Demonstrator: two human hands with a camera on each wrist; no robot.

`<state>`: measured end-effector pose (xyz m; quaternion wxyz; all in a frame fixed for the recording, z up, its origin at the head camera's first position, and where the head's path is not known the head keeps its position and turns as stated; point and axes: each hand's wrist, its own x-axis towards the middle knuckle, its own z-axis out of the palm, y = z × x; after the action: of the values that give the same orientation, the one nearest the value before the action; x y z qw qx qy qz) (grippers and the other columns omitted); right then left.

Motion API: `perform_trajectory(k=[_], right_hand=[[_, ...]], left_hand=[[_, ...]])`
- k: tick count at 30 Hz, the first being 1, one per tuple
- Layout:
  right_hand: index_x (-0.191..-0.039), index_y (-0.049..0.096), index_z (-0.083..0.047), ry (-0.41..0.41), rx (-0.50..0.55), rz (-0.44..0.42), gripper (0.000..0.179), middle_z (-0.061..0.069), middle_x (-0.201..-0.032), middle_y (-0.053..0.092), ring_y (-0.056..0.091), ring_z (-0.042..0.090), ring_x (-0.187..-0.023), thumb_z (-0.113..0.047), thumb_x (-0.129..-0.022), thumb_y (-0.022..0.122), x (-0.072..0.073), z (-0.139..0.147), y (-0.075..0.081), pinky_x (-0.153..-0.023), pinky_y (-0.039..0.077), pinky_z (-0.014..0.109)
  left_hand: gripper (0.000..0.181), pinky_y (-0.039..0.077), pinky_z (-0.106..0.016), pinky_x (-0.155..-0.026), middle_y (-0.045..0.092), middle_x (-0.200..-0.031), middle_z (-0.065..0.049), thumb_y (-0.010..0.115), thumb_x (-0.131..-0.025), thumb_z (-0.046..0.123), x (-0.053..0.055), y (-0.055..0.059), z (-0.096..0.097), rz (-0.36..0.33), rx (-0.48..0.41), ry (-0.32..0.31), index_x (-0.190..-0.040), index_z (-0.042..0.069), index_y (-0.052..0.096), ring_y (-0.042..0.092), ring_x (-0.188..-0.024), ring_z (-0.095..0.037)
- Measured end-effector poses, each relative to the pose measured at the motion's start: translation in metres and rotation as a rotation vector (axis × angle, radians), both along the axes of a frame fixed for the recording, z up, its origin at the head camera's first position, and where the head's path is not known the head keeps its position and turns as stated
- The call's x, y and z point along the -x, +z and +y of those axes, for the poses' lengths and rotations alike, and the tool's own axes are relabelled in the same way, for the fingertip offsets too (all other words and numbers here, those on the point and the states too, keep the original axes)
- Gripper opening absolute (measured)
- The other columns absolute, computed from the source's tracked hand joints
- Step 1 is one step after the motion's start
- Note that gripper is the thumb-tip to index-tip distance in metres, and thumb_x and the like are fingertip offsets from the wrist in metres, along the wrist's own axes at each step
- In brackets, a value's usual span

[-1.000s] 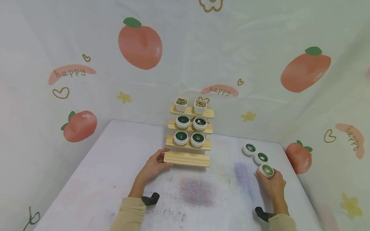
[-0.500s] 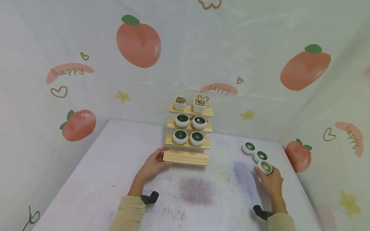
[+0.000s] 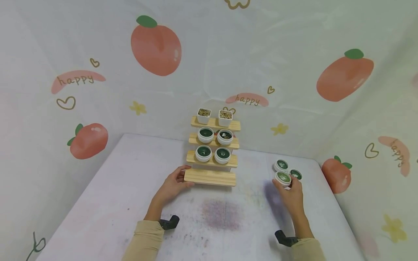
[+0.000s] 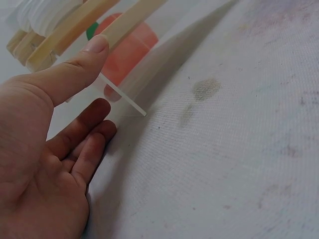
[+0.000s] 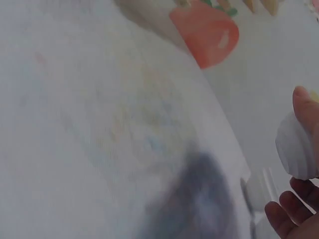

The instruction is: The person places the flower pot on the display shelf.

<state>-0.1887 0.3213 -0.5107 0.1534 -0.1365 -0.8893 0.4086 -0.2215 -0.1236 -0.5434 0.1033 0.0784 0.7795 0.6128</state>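
A tiered stand with wooden shelves (image 3: 210, 177) stands at mid-table. My left hand (image 3: 172, 186) holds the left end of its lowest shelf, thumb at the front edge and fingers behind. In the left wrist view, my thumb (image 4: 84, 67) lies against a wooden board (image 4: 130, 22). My right hand (image 3: 291, 197) grips a small round white pot (image 3: 282, 178) with a green top, lifted above the table. The right wrist view shows the thumb and fingers around the pot's ribbed white side (image 5: 295, 147). Two similar pots (image 3: 281, 165) sit behind it, one partly hidden.
On the upper shelves stand several round white pots (image 3: 204, 153) with dark green tops. Two square white pots (image 3: 225, 117) with a grainy fill occupy the top shelf. A fruit-printed white cloth (image 3: 183, 90) hangs behind the stained white table (image 3: 225, 214).
My right hand has lifted the round pot off the table and moved it left and slightly away from me. My left hand has stayed at the lowest shelf.
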Motion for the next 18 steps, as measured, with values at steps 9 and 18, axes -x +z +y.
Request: perform_trajectory(k=[9,18], right_hand=[[-0.14,0.051,0.004,0.124,0.02,0.09,0.067,0.019,-0.121,0.051,0.047,0.011,-0.097,-0.02,-0.086,0.083,0.008,-0.045,0.006,-0.073,0.04,0.004],[-0.146,0.043,0.0,0.207,0.127,0.078,0.075,0.017,-0.131,0.049,0.048,0.016,-0.105,-0.023,-0.087,0.083,0.008,-0.088,0.015,-0.078,0.042,0.01]], left_hand=[[0.072,0.054,-0.031,-0.095,0.06,-0.131,-0.015,0.083,-0.087,0.028,0.002,-0.003,0.0,-0.002,-0.004,0.004,-0.148,0.023,0.047,0.065,-0.119,-0.025],[0.071,0.053,-0.034,-0.097,0.06,-0.131,-0.016,0.084,-0.086,0.028,0.001,-0.002,0.0,0.009,-0.009,-0.001,-0.148,0.023,0.048,0.065,-0.119,-0.026]])
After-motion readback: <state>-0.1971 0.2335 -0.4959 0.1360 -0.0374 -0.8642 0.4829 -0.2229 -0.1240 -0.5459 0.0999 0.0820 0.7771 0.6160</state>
